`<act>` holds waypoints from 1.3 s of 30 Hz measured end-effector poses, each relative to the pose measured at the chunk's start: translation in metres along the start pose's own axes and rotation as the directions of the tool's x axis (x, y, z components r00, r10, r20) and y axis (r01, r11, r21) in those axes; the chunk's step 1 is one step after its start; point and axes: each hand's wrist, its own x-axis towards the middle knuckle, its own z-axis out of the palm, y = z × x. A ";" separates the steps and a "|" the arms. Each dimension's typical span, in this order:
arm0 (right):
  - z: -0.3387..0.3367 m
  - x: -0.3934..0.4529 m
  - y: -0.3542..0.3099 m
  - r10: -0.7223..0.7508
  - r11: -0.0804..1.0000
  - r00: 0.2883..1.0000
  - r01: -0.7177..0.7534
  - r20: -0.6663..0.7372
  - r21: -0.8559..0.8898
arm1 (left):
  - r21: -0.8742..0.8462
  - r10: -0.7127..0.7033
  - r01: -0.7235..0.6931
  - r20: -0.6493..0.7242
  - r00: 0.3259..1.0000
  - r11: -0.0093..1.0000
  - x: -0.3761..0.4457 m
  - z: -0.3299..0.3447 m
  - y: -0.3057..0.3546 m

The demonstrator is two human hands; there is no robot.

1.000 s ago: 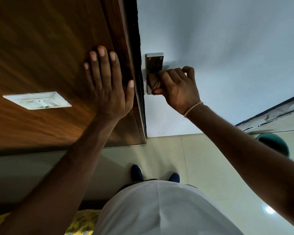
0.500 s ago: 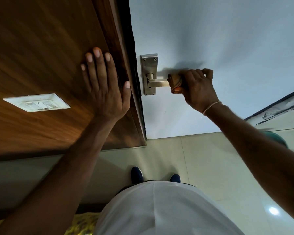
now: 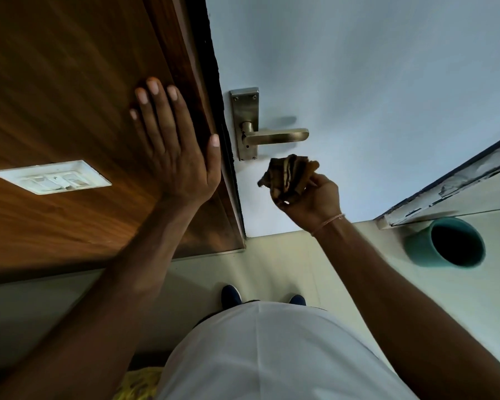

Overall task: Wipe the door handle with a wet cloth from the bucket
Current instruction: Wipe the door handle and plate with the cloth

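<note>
A brushed-metal lever door handle on its backplate sits on the pale blue door, fully uncovered. Just below it my right hand holds a bunched brown striped cloth, clear of the handle and not touching it. My left hand lies flat with fingers spread on the brown wooden panel beside the door's edge. A teal bucket stands on the floor at the right, its inside dark.
A white switch plate is set into the wooden panel at left. My blue shoes stand on pale floor tiles near the door. A second door's worn bottom edge runs along the right, above the bucket.
My right hand slid the cloth along the lever from the backplate to its tip, then came off and dropped below it. The handle is now bare. My left hand stayed put.
</note>
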 end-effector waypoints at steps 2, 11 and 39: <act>0.012 -0.004 0.012 0.082 0.990 0.991 -0.094 0.104 0.110 | -0.005 0.011 -0.010 0.008 1.000 1.000 0.000 -0.001 -0.001; 0.062 0.022 0.037 0.020 0.990 0.980 -0.047 0.197 0.134 | -0.015 0.058 -0.058 0.046 0.997 0.998 -0.002 -0.006 -0.009; 0.060 0.035 0.014 -0.277 0.961 0.959 0.277 0.067 0.007 | -0.010 0.114 -0.113 0.058 0.992 0.994 -0.006 0.004 -0.023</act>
